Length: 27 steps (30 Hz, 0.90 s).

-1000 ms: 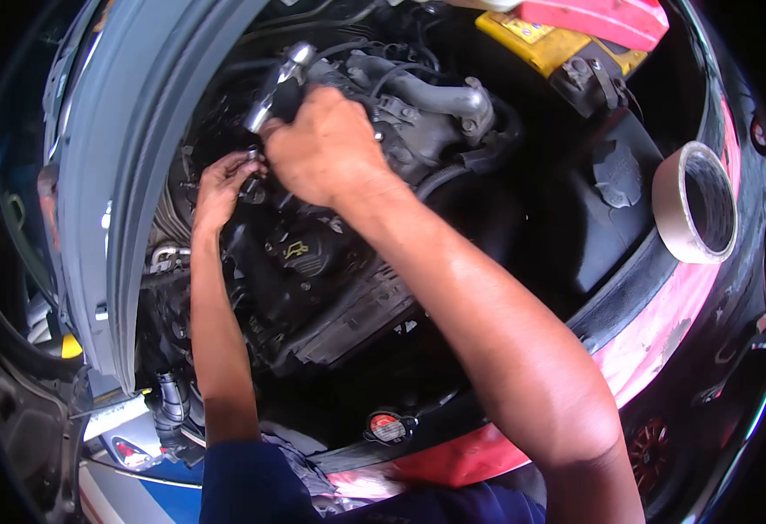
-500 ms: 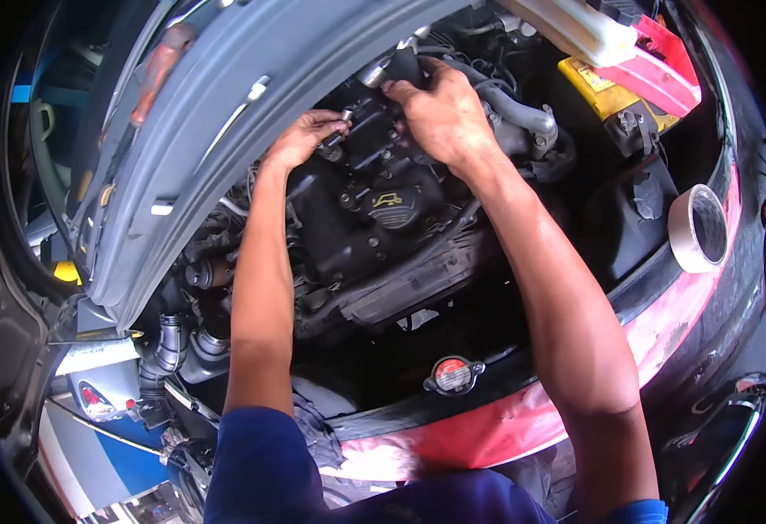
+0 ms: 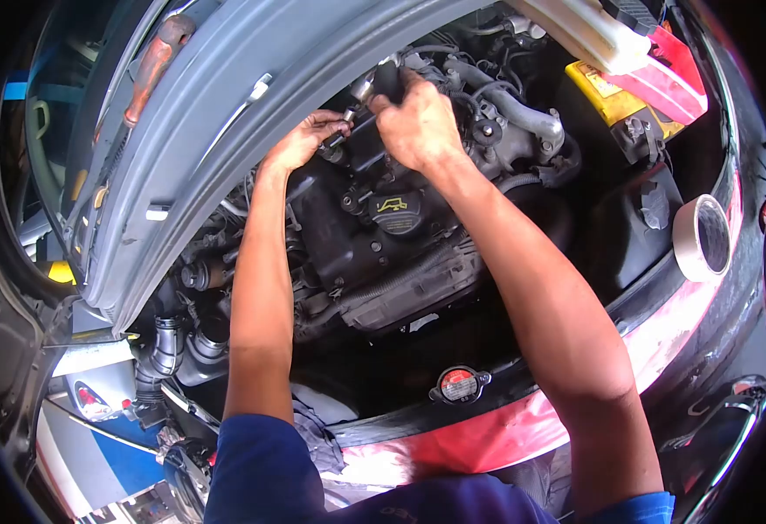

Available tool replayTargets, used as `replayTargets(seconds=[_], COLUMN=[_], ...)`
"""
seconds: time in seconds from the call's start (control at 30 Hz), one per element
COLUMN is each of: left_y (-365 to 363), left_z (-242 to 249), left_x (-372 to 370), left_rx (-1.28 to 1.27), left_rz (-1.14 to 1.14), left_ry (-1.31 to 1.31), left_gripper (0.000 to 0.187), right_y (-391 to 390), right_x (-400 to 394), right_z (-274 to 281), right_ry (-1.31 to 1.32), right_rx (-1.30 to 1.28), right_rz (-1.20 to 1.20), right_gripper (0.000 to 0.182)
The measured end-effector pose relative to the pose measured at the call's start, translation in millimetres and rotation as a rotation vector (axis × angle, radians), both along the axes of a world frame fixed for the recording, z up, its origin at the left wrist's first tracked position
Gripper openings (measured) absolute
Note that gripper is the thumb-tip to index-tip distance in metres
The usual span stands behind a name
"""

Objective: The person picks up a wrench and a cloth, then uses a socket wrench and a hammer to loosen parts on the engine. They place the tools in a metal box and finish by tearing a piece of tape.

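Over the black engine cover point(image 3: 326, 218), my left hand point(image 3: 297, 144) pinches a short socket extension point(image 3: 348, 115), its chrome end pointing up. My right hand point(image 3: 420, 127) is wrapped round a black-handled tool point(image 3: 389, 80) with a chrome head, close beside the extension's upper end. Part of that tool is hidden behind my fingers. Below both hands is the black oil filler cap point(image 3: 396, 212) with a yellow oil-can mark.
The raised hood point(image 3: 252, 96) hangs close over my left hand, with an orange-handled screwdriver point(image 3: 154, 65) on it. A tape roll point(image 3: 688, 240) and a radiator cap point(image 3: 459, 384) rest along the front edge. A yellow battery point(image 3: 606, 92) sits at the right, beside a red-and-clear container point(image 3: 662, 79).
My right hand has moved left with the black-handled tool, bringing its chrome head close to the extension. My left hand stays almost in place. The view has shifted slightly.
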<state>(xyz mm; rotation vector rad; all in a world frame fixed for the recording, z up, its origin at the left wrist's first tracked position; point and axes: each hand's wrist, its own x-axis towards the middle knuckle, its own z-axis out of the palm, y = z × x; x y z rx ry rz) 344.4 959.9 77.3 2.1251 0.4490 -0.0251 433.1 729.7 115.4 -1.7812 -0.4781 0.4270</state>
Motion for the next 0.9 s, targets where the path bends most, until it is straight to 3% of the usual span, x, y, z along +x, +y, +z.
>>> replayTargets(seconds=[0.13, 0.23, 0.27, 0.37, 0.5, 0.63, 0.7, 0.9], left_y=[-6.6, -11.0, -11.5, -3.6, -0.4, 0.0, 0.2, 2.4], left_z=[3.2, 6.8, 7.5, 1.0, -1.2, 4.0, 5.7, 4.0], left_x=[-1.8, -2.2, -2.2, -1.6, -2.6, -1.7, -1.6, -1.9], left_rx=[0.086, 0.103, 0.093, 0.033, 0.012, 0.080, 0.071, 0.013], left_rz=[0.013, 0.025, 0.031, 0.024, 0.038, 0.011, -0.010, -0.024], left_ry=[-0.017, -0.014, -0.006, -0.003, 0.009, 0.032, 0.032, 0.044], left_gripper=[0.025, 0.025, 0.025, 0.026, 0.027, 0.028, 0.027, 0.028], right_y=[6.3, 8.9, 5.2, 3.7, -2.5, 5.1, 1.8, 7.8], right_x=[-0.1, -3.8, 4.7, 8.7, 3.9, -10.0, 5.5, -7.9], right_z=[-2.7, -5.7, -4.5, -4.3, 4.6, 1.2, 2.4, -2.1], right_ry=[-0.098, -0.045, 0.103, 0.004, 0.081, -0.005, 0.152, -0.115], right_rx=[0.007, -0.097, -0.050, -0.002, 0.157, -0.091, -0.092, 0.159], right_rz=[-0.033, 0.076, 0.131, 0.062, 0.032, 0.082, 0.197, -0.077], right_gripper=[0.057, 0.058, 0.058, 0.059, 0.062, 0.068, 0.071, 0.061])
